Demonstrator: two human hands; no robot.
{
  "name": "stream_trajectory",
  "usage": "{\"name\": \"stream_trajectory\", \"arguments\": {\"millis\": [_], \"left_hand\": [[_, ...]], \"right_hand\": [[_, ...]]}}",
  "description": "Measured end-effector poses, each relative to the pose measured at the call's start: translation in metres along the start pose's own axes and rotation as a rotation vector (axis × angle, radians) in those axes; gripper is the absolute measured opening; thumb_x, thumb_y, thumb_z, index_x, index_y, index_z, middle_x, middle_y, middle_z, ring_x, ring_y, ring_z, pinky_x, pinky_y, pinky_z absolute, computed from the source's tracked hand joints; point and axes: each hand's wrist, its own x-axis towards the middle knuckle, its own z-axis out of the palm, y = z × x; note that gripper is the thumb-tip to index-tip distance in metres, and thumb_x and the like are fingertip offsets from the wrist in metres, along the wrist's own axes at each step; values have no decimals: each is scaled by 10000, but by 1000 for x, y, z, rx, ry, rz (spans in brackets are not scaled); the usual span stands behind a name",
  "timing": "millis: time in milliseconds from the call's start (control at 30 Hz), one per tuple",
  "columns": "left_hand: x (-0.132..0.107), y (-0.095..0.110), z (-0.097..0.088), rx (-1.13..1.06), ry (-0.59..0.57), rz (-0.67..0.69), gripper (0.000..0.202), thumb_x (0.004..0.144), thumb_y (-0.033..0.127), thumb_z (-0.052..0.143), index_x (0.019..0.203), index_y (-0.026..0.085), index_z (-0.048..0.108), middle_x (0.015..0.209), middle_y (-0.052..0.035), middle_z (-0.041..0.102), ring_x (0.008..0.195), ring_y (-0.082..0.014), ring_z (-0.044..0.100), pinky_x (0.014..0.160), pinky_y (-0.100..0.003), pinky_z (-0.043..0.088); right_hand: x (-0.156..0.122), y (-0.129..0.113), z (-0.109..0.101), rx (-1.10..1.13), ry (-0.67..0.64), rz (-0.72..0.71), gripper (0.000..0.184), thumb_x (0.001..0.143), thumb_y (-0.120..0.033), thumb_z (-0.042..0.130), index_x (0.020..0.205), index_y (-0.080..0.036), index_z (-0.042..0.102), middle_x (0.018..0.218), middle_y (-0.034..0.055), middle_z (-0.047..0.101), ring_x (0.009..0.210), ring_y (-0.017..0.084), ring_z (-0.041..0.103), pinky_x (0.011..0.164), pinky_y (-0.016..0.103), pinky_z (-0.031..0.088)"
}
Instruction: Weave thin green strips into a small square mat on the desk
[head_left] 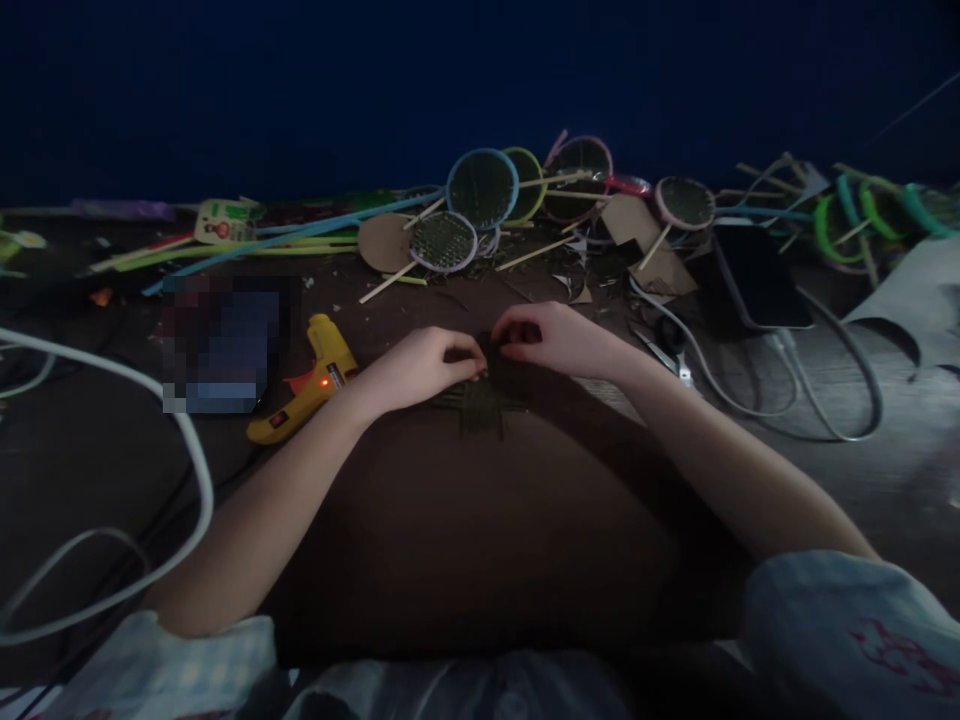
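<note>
Both my hands meet at the middle of a dark table over a small woven mat of dark green strips. My left hand has its fingers curled and pinched on the mat's upper left edge. My right hand pinches the mat's upper right edge with bent fingers. The mat lies flat on the table with loose strip ends sticking out below my hands.
A yellow glue gun with a lit red lamp lies left of my left hand. Several small round woven fans on sticks pile at the back. A phone with white cables lies right. A thick white cable loops at left.
</note>
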Motion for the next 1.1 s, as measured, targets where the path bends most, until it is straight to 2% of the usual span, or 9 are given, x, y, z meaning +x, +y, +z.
{"name": "stream_trajectory", "arguments": {"millis": [133, 367, 733, 933, 1100], "left_hand": [[1, 1, 1, -20, 1, -4, 236, 806, 347, 466, 854, 210, 652, 834, 3, 687, 808, -167, 610, 729, -259, 406], [1, 1, 1, -54, 17, -26, 186, 803, 300, 459, 828, 190, 607, 808, -2, 684, 805, -163, 609, 740, -268, 407], [1, 2, 0, -8, 17, -43, 159, 780, 265, 487, 803, 201, 631, 838, 13, 684, 804, -157, 609, 724, -256, 404], [1, 1, 0, -5, 27, -38, 151, 772, 262, 496, 792, 201, 632, 834, 13, 681, 802, -158, 608, 722, -259, 405], [1, 1, 0, 8, 30, -41, 153, 762, 257, 498, 781, 206, 640, 836, 12, 680, 800, -163, 603, 724, -264, 401]], "right_hand": [[0, 1, 2, -17, -23, -3, 192, 709, -186, 568, 884, -152, 638, 681, -4, 578, 603, 88, 493, 583, 205, 349], [1, 1, 9, -22, 48, -8, 179, 716, -184, 548, 867, -157, 640, 703, 1, 573, 623, 95, 497, 595, 215, 356], [4, 4, 18, 69, 96, -122, 207, 676, -108, 550, 853, -155, 646, 852, 44, 552, 769, 130, 528, 720, 260, 414], [5, 4, 18, 38, 100, -192, 151, 660, -146, 577, 805, -157, 621, 892, 49, 594, 881, 168, 524, 867, 332, 358], [4, 1, 19, 42, 99, -188, 179, 649, -132, 570, 823, -157, 600, 874, 38, 620, 862, 165, 519, 830, 315, 370]]}}
